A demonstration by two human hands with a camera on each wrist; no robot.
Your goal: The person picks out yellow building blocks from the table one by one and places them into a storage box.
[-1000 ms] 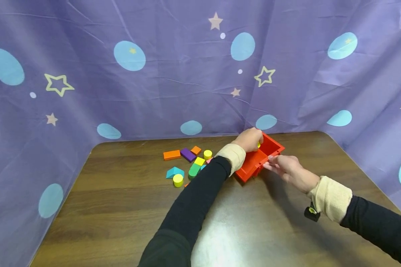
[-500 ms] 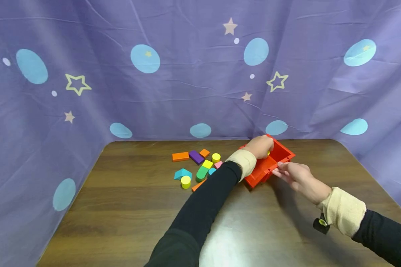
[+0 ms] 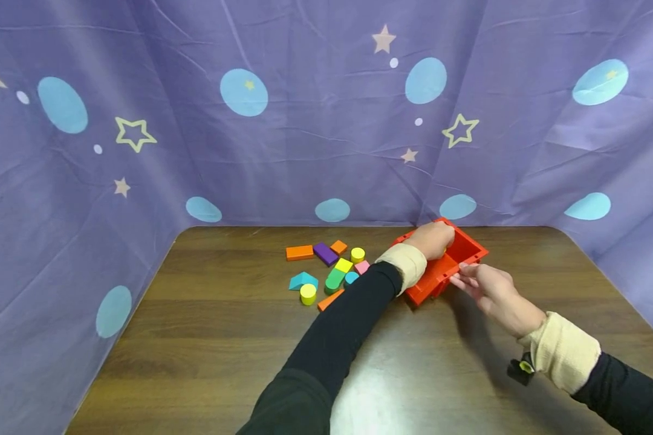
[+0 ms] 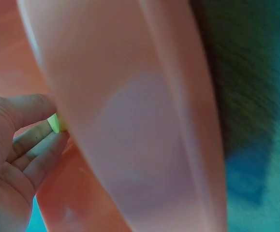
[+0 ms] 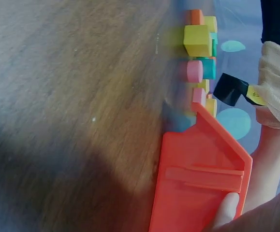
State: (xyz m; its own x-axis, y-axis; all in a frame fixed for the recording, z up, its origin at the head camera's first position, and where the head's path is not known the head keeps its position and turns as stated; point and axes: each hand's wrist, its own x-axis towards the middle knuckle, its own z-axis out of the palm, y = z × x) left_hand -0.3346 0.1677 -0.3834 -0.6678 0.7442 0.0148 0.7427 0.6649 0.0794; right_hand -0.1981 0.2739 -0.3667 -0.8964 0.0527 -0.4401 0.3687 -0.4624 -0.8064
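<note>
A red open-topped plastic bin (image 3: 467,249) stands at the back right of the table. My left hand (image 3: 433,239) reaches down into it from above. In the left wrist view its thumb and fingers pinch a small yellow block (image 4: 56,123), mostly hidden, so its shape cannot be told. My right hand (image 3: 495,296) grips the bin's near right rim between thumb and fingers. The right wrist view shows the thumb (image 5: 228,209) against the bin's red outer wall (image 5: 198,188). The left forearm covers part of the bin's near left side.
Left of the bin lie several toy blocks: an orange bar (image 3: 299,253), a purple bar (image 3: 325,254), a blue arch-like block (image 3: 303,281), yellow cylinders (image 3: 308,295), a green block (image 3: 334,280) and others. A purple patterned curtain (image 3: 305,163) hangs behind the wooden table (image 3: 223,350).
The head view has turned a little left, so everything sits further right in it. Both hands keep their places at the bin, and the blocks lie as before.
</note>
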